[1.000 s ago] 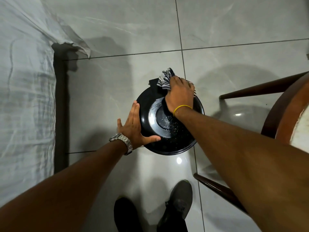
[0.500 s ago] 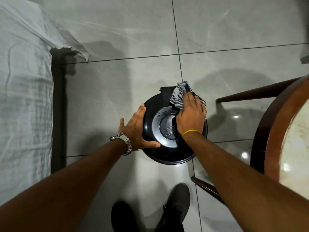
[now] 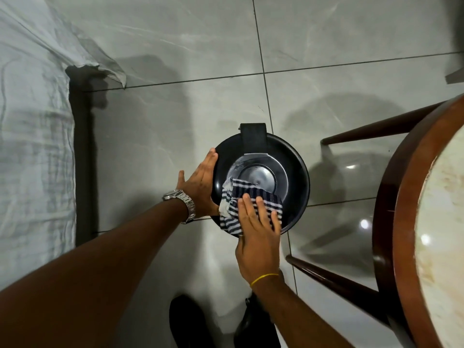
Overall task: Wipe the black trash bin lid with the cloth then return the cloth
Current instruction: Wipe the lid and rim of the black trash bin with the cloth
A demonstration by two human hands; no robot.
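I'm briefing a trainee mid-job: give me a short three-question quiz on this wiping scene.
1. True or false: the striped cloth lies on the near part of the black trash bin lid.
2. Which hand presses the cloth? A) left hand B) right hand
3. Fill in: the left hand rests flat against the lid's ___ edge.

Key: 1 true. 2 B, the right hand lies flat on the cloth. 3 left; its fingers are extended, not curled round anything.

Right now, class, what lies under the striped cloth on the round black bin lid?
The striped cloth covers the near rim of the black bin lid; the right hand presses on top. Any dust beneath stays hidden.
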